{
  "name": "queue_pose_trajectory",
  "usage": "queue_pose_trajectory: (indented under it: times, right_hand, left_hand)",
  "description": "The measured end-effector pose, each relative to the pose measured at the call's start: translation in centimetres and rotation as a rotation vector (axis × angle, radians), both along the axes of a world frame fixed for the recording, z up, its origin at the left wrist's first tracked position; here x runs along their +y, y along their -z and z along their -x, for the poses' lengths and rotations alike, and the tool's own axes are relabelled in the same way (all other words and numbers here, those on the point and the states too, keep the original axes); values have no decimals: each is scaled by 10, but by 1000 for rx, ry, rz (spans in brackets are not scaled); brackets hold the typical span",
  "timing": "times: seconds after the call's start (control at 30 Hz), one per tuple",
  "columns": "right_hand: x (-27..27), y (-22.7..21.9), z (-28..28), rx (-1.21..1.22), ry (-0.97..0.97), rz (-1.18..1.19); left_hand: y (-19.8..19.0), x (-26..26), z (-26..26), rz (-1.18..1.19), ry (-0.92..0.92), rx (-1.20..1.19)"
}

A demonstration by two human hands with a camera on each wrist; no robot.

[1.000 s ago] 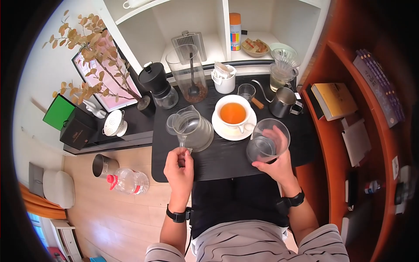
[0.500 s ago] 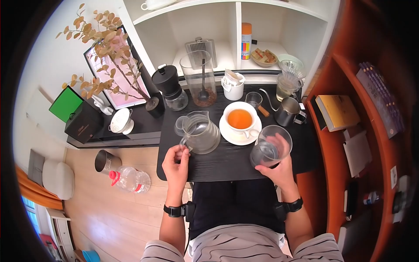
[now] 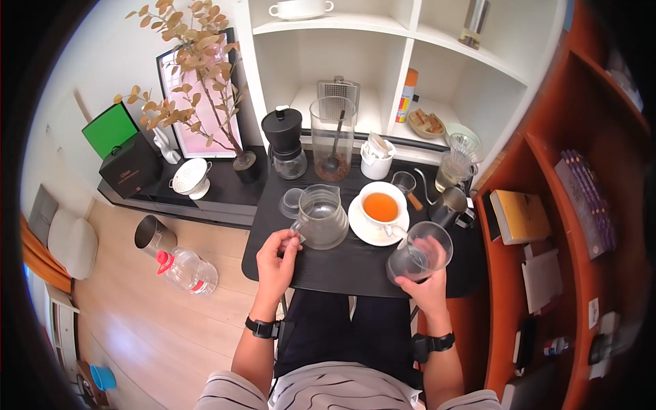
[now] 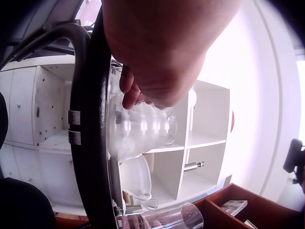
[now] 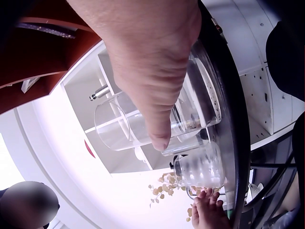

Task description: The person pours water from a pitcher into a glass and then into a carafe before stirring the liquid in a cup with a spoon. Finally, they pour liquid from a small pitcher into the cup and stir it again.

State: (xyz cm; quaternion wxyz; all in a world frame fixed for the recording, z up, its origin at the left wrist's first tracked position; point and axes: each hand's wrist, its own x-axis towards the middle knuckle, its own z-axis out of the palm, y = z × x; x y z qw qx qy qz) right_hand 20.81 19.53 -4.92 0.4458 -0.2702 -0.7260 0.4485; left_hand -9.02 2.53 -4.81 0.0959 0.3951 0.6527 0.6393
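Note:
On the black table a ribbed glass pitcher (image 3: 322, 222) stands with its handle toward my left hand (image 3: 277, 263), whose thumb and fingers pinch the handle's lower part and a small tag. In the left wrist view the pitcher (image 4: 143, 129) is upright beyond the fingers. My right hand (image 3: 429, 283) grips a clear glass cylinder (image 3: 410, 258) near the table's right front, fingers round its far side. The right wrist view has the cylinder (image 5: 114, 126) partly behind my right hand (image 5: 147, 67). Between both vessels sits a white cup of orange-brown tea (image 3: 381, 207) on a saucer (image 3: 369, 232).
Behind stand a black-topped grinder (image 3: 284, 140), a tall canister (image 3: 333, 147) with a scoop, a white mug (image 3: 376, 162), a small glass with a wooden handle (image 3: 404, 182) and a metal kettle (image 3: 449, 205). A round glass lid (image 3: 292, 203) lies left of the pitcher.
The head view has turned, so the table and shelves sit differently in it. Both hands keep their holds, and the pitcher and cylinder stay in nearly the same places on the table.

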Motion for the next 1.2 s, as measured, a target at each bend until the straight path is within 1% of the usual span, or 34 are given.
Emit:
queue_pose_trajectory:
  times: [0.07,0.17,0.4,0.47,0.5,0.57,0.6,0.8,0.83,0.93,1.07,1.13,1.2]
  right_hand:
    - [1,2,0,-1,-15,-20]
    - [-1,-2,0,38,-57,25]
    - [0,-1,-1,7,-53,0]
    - [-3,-5,0,42,-55,96]
    - [-2,-3,-1,43,-53,101]
    - [2,0,-3,-39,-31,-65]
    - [1,1,-2,-40,-32,-59]
    - [-9,-2,-2,-21,-10,128]
    - [-6,2,-5,-66,-15,-1]
    - [-9,0,-5,-101,-6,-30]
    - [-10,0,-5,-111,-12,2]
    - [-8,3,-6,-110,-8,-79]
    - [-10,3,-6,-91,-13,-44]
  left_hand:
    - [-2,0,0,-12,-10,2]
    - [-5,1,-3,-23,-22,-13]
    - [1,2,-1,-39,-19,-33]
    - [-2,0,-1,3,-8,-26]
    - [-3,-1,-1,38,2,-19]
    - [-2,-2,0,41,8,-24]
    - [-2,-2,0,39,10,-31]
    - [0,-1,1,-20,18,-78]
    - [0,-1,1,-14,10,-83]
    - [-2,-1,0,-12,14,-79]
    - [-3,-4,1,28,42,-61]
    - [-3,-3,1,21,42,-61]
    - [-5,-3,1,38,37,-51]
